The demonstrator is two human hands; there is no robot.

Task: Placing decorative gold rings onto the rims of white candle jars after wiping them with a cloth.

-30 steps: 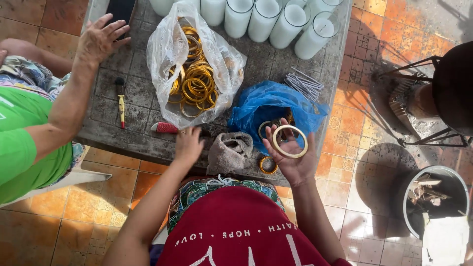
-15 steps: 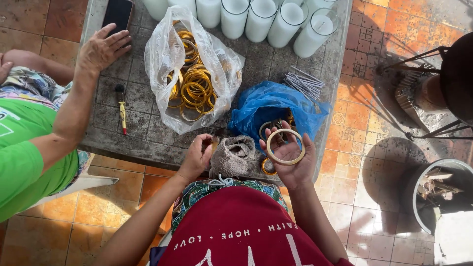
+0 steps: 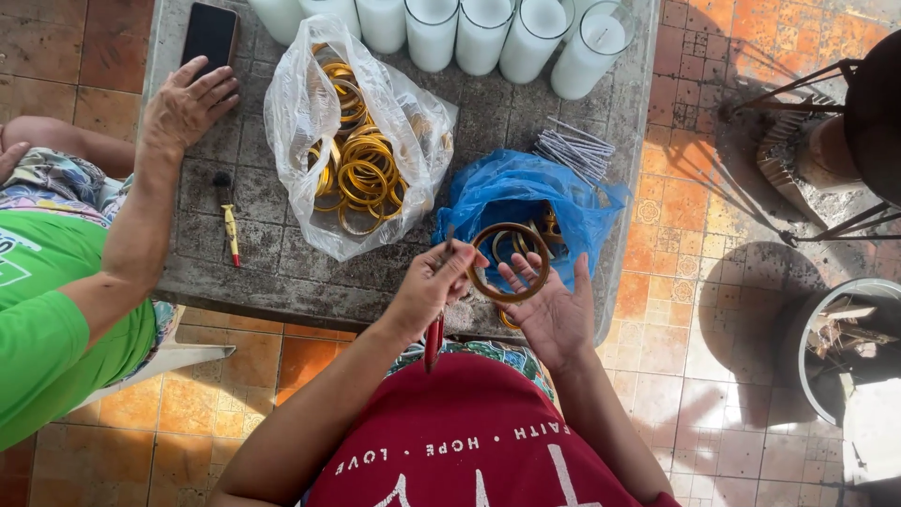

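Pinched in the left hand (image 3: 427, 291) is a red-handled tool (image 3: 434, 340), fingers closed around its upper part while the handle hangs down toward the red shirt (image 3: 469, 441). Beside it, the right hand (image 3: 554, 314) lies palm up with fingers spread, and a brown ring (image 3: 477, 277) rests across the fingertips, held upright between the two hands; the tool's tip meets the ring's left edge, though the contact itself is too small to make out. Both hands hover over the near edge of a grey stone table (image 3: 272, 263).

Just behind the ring, a blue plastic bag (image 3: 526, 192) lies open with more rings inside. To its left stands a clear plastic bag (image 3: 310, 122) filled with yellow-orange rings (image 3: 361, 174). A bundle of thin grey sticks (image 3: 574, 150) lies between the blue bag and the table's right edge. White candles in glass cylinders (image 3: 483, 33) line the far edge. A small yellow-and-red tool (image 3: 228, 221) lies on the table's left part.

At the left, another person in a green shirt (image 3: 38, 319) rests a hand (image 3: 188, 99) on the table, just beside a black phone (image 3: 208, 36). Orange floor tiles (image 3: 676, 310) surround the table.
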